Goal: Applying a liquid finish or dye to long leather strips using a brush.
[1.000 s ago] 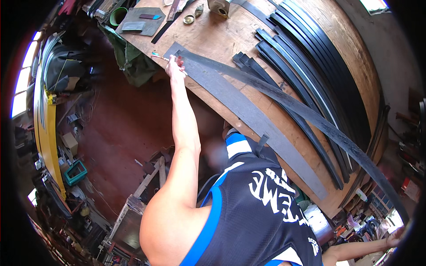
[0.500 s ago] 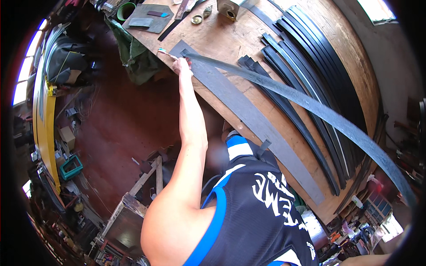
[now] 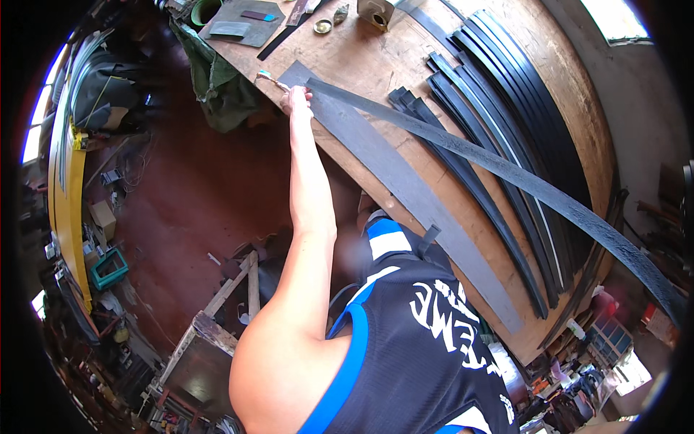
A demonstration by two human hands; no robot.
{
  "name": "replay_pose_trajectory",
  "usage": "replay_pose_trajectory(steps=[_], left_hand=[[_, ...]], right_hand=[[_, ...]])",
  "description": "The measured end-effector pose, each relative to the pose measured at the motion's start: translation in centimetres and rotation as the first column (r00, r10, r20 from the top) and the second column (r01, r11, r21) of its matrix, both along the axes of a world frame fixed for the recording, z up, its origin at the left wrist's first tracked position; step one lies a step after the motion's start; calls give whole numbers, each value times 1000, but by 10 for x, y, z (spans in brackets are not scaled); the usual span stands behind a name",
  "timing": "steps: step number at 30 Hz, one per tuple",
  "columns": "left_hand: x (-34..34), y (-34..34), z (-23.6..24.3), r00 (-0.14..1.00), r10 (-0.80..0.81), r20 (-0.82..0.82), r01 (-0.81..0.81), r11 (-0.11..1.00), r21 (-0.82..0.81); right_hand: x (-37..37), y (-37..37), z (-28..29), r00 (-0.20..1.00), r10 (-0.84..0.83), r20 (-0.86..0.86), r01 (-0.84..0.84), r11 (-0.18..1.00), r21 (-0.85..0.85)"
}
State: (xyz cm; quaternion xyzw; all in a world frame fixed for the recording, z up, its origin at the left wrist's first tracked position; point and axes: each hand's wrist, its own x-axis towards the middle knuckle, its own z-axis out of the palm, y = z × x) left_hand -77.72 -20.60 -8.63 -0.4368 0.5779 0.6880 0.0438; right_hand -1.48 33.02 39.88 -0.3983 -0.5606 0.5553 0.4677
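My left hand reaches out over the near edge of the wooden table, its fingers closed round a toothbrush whose bristled head points left. Right beside those fingers lies the end of a long dark flat strip; whether they grip it too, I cannot tell. That strip runs slantwise across the table, rises above it and bends down to the far right. Beneath it a wide grey flat length lies along the table edge. My right hand is out of view.
Several black strips lie in stacks on the table. At the back are a small round brass dish, a metal box and a grey sheet. A green cloth hangs off the edge. A wooden frame stands below.
The end of the dark strip has slid to the right, close against my left fingers, and its far part has sunk lower. My left hand keeps the toothbrush and has barely moved.
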Motion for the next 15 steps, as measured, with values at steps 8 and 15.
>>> replay_pose_trajectory(steps=[8, 15], left_hand=[[-6, -6, -7, 998, -69, 1, 69, 997, -30], [-5, -4, -4, 995, -94, -32, 93, 995, -39]], right_hand=[[7, -8, -16, 999, -39, 31, 39, 999, -27], [19, -12, -24, 997, -65, 50, 67, 997, -49]])
